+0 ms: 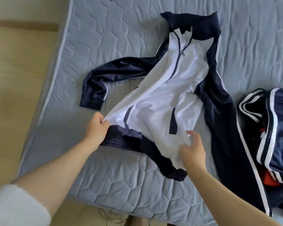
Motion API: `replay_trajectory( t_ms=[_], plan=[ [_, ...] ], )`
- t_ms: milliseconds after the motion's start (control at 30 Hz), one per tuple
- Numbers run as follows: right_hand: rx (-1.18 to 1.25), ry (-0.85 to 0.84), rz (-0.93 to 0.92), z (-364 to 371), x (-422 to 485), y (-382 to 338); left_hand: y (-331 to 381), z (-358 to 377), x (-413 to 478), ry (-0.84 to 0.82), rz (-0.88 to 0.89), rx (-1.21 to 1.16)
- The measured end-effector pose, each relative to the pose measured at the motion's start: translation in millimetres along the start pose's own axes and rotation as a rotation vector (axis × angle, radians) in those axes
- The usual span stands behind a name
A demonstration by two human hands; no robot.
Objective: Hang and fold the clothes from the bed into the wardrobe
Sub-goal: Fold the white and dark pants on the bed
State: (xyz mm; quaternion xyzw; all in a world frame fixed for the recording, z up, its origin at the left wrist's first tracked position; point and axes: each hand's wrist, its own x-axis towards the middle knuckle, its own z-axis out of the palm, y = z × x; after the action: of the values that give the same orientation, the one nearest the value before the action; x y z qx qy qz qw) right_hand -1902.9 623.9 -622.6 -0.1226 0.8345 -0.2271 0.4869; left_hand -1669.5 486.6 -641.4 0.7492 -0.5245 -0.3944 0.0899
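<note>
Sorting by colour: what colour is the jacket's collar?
Navy collar on the white-fronted jacket; head view.

The jacket (155, 101) is coloured white on the front panel and navy on sleeves, collar and hem, with white sleeve stripes. The mattress (114, 30) is quilted in pale grey-blue hexagons. A second garment (279, 141) is striped navy and white; red fabric (271, 179) is seen with it.
</note>
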Motion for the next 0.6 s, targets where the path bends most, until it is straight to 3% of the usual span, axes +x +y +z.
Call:
replay_trajectory(
  t_ms=[100,200,267,333,400,467,600],
  plan=[
    [-0.133,-0.075,0.076,-12,-7,7,-17,-31,1,-0.011,0.089,0.364],
    [-0.454,-0.109,0.177,-13,-14,22,-31,-38,-11,-0.104,0.096,0.714],
    [-0.816,0.001,0.103,-5,-20,34,-39,-24,-26,-0.259,0.135,0.791],
    [-0.967,0.102,-0.152,11,-24,40,-50,1,-41,-0.374,0.331,0.858],
    [-0.957,0.012,-0.377,30,-28,48,-59,22,-53,-0.394,0.475,0.951],
    [-0.95,-0.151,-0.475,47,-29,61,-72,35,-57,-0.4,0.542,1.071],
    [-1.034,-0.431,-0.237,67,-16,95,-96,54,-56,-0.431,0.575,1.255]
  ],
)
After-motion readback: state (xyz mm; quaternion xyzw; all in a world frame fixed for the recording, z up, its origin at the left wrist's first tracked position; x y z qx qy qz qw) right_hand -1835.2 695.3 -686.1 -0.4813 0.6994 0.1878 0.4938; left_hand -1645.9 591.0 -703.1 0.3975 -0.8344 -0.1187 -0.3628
